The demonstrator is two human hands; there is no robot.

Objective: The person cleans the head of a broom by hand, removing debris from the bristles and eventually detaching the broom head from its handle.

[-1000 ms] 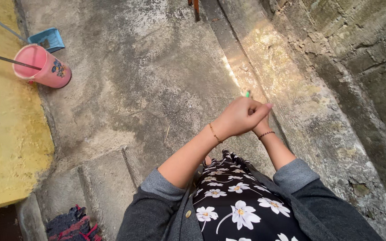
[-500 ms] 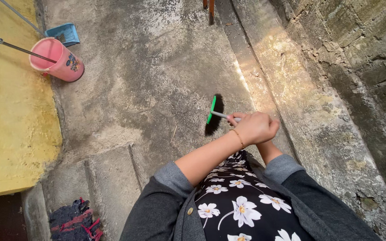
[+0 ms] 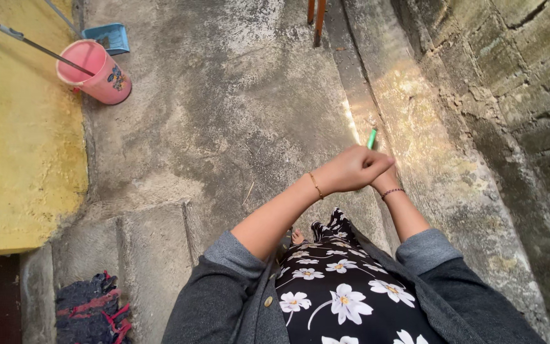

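The floor (image 3: pixel 224 114) is grey concrete, with a pink bucket (image 3: pixel 97 71) far off. Both hands meet, the left hand (image 3: pixel 351 169) over the right hand (image 3: pixel 384 181), gripping a green broom (image 3: pixel 371 137). It looks mid-sweep; sweeping needs a low, steady swing.

Green broom handle poking out of two closed hands

So the green handle (image 3: pixel 372 137) is a thin, bright green stick, and only its short top end shows, sticking up just past the knuckles. It stands near upright, tipped a little to the right. The left hand (image 3: pixel 353 169) is wrapped around it in a fist, and the right hand (image 3: pixel 386 180) sits tucked right behind and under the left one, mostly hidden. The rest of the handle and the brush end can't be seen.
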